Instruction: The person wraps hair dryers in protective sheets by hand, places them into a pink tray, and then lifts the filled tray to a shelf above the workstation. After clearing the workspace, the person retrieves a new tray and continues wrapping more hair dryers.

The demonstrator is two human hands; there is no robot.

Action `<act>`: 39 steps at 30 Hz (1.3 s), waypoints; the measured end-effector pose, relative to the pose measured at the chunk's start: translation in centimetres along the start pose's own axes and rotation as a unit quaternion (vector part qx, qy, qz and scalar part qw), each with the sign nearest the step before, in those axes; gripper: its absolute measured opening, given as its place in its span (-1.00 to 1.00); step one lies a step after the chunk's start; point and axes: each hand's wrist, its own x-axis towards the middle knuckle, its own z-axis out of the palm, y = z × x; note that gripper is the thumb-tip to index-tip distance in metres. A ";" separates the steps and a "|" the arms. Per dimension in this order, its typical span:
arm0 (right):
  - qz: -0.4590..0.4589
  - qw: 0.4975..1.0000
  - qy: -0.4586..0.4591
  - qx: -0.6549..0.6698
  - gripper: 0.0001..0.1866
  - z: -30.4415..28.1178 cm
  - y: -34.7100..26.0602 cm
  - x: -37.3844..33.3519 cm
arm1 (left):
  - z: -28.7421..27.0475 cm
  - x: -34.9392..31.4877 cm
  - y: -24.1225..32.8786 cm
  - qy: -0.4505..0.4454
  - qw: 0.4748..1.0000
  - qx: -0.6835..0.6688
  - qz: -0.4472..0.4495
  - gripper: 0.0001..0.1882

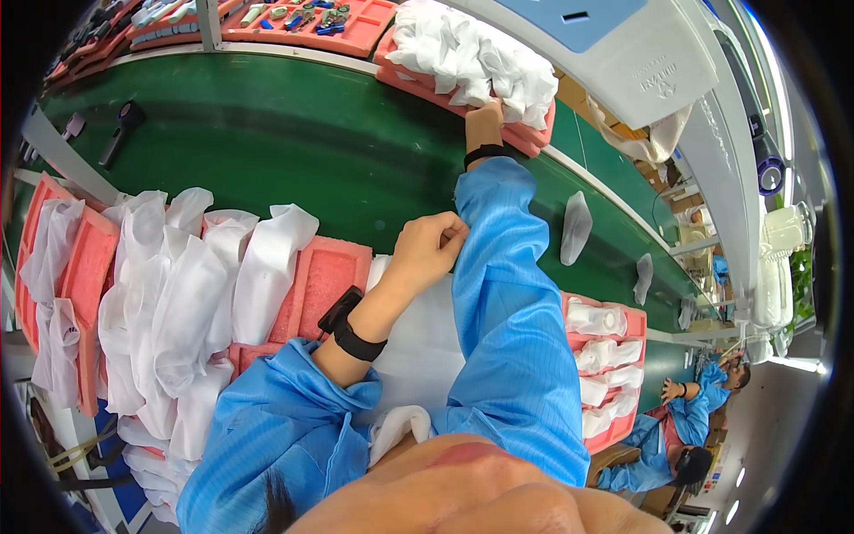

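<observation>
At the far side of the green belt, my right hand (485, 117) reaches the near edge of a pink foam tray (528, 135) heaped with white bagged items. Its fingers look closed on the lower end of one white bag (479, 87); the fingertips are partly hidden. My left hand (429, 252) hovers nearer to me, beside my right sleeve, its fingers curled together with nothing visible in them. To its left, several long white bags (191, 289) hang over pink foam trays (331, 280). What the bags hold cannot be made out.
A green belt (294, 133) runs across, carrying a dark handheld device (122, 129) and a loose white bag (576, 229). Another pink tray (633, 338) with white wrapped pieces stands at right. Trays of small parts (329, 20) lie beyond. A co-worker (680, 432) sits at far right.
</observation>
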 end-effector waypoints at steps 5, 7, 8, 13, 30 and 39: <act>-0.003 0.996 -0.083 0.018 -0.68 -1.9 -2.3 2.6 | 1.2 0.2 1.0 -0.019 0.999 -0.023 0.042 -0.93; -0.167 0.981 -0.062 -0.077 -0.69 -3.7 -2.1 1.3 | 0.8 0.3 0.0 -0.019 0.999 -0.022 0.039 -0.93; -0.239 0.961 -0.055 -0.126 -0.69 -4.0 -1.6 -0.5 | 0.2 0.5 -0.5 -0.010 0.999 -0.016 0.027 -0.93; -0.652 0.590 -0.136 -0.457 -0.47 0.5 -3.8 -7.7 | -0.7 0.7 -1.0 -0.002 1.000 0.000 0.012 -0.92; -0.431 0.442 -0.054 -0.785 -0.21 8.5 -3.9 -3.9 | 0.8 1.3 -2.3 0.000 0.999 -0.052 -0.007 -0.82; -0.463 0.405 -0.026 -0.788 -0.34 7.7 -5.5 -3.0 | 1.4 1.4 -1.5 -0.017 0.999 -0.027 -0.026 -0.85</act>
